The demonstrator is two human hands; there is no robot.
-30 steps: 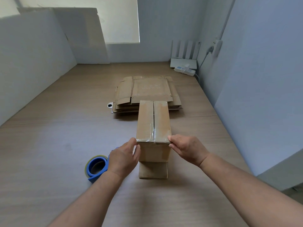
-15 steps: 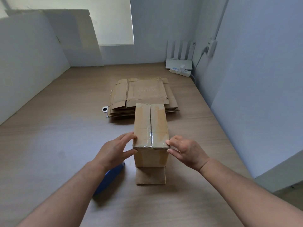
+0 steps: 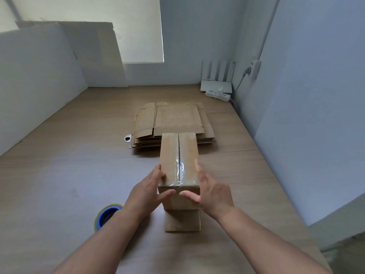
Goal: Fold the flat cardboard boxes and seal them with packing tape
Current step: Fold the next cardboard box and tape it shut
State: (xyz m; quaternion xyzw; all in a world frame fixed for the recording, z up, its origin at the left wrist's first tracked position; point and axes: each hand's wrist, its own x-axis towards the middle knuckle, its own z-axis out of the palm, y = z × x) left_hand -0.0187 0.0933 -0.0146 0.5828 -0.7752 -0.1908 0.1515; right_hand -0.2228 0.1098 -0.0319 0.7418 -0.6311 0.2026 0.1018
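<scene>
A folded cardboard box point(image 3: 178, 155) stands in the middle of the table, its top flaps closed with clear tape along the seam. A loose flap point(image 3: 182, 220) lies flat on the table at its near end. My left hand point(image 3: 147, 191) clasps the box's near left corner, thumb on the front face. My right hand point(image 3: 211, 188) clasps the near right corner, thumb on the front face, fingers along the side. A stack of flat cardboard boxes point(image 3: 173, 121) lies just behind. A blue roll of packing tape point(image 3: 106, 215) stands left of my left forearm, partly hidden by it.
A wooden table point(image 3: 69, 165) is walled by white panels on the left and right. A white router point(image 3: 217, 76) and power strip point(image 3: 218, 94) sit at the far right corner. A small metal ring point(image 3: 127, 138) lies beside the flat stack.
Both hands have slid from the box's top near corners down around them, thumbs now on the front face. The tape roll shows again beside my left forearm.
</scene>
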